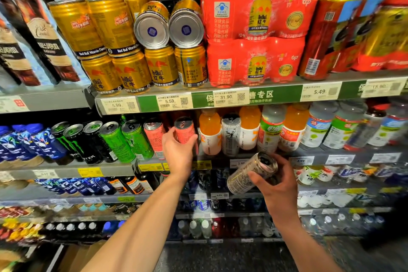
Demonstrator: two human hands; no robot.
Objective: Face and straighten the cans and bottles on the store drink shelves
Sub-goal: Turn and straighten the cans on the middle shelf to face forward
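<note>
Pink can: upright on the middle shelf, beside a second pink can; left hand wrapped around its lower body, fingers closed on it. Silver can: off the shelf, tilted with its top up and to the right, gripped in the right hand, fingers closed around it. Adjacent: green cans, black cans, orange bottles. Shelf above: gold cans, two lying on their sides, red multipacks.
</note>
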